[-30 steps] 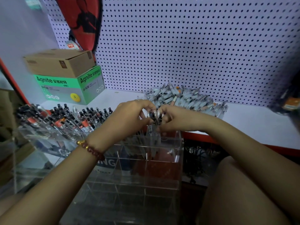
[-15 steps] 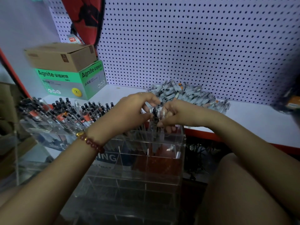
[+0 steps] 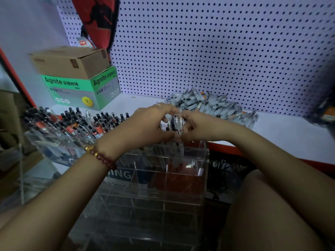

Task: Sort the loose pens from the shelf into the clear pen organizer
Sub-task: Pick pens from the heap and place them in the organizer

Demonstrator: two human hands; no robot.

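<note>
A: What's the organizer (image 3: 204, 160) like?

B: Clear hard plastic, box-shaped, w/ thin flat dividers making square compartments in stepped rows. It sits in front of the shelf (image 3: 290, 140), which is smooth white w/ an orange-red front edge.

A: And the hands?

B: The left hand (image 3: 145, 125) and right hand (image 3: 201, 127) meet over the back row, fingers of both curled round one small bundle of pens (image 3: 175, 122). The pens stand upright, lower ends down in a back compartment (a few pens; can't count exactly).

A: Loose pens?

B: One heap (image 3: 213, 105) of slim pale barrels, some w/ orange bits, lies on the shelf just behind the hands, against the dotted white pegboard (image 3: 217, 51).

A: Anything else?

B: A second clear tray (image 3: 54, 140) to the left, packed w/ dark-capped pens leaning back. Two boxes stacked in the corner: a plain brown cardboard box (image 3: 70, 62) on top of a glossy green-and-grey box (image 3: 79, 91). One bracelet (image 3: 101, 156) of round reddish beads plus a gold one, on the left wrist.
</note>
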